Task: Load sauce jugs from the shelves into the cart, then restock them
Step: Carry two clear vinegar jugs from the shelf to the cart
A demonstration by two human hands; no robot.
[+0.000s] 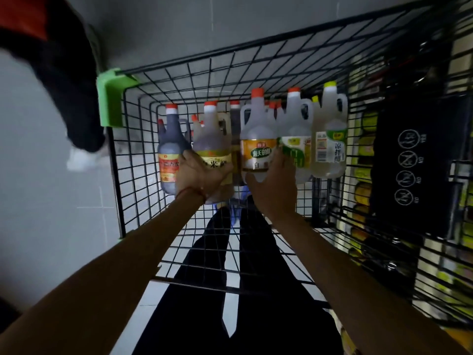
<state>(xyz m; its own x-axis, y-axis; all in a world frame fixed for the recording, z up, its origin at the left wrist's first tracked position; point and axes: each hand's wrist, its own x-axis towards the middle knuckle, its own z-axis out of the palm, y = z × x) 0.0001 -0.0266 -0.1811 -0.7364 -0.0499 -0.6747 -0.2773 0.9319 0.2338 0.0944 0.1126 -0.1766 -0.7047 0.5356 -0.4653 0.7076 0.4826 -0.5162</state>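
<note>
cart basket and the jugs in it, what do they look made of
Cart basket: likely metal wire with a black coating, a thin grid; its green corner guard looks like matte plastic. Jugs: probably translucent plastic, liquid showing through, moulded handles.

In cart (256,60), far end: row of jugs (294,129); left hand (197,175) grips second jug from left (212,139), right hand (273,180) grips third jug (258,149). Right of cart: shelves (363,175).

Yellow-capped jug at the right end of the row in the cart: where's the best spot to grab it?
Likely the loop handle at the shoulder of the yellow-capped jug, from above. It stands upright, with a green-labelled jug tight against its left and the cart's wire wall close on its right, leaving the top free.
</note>
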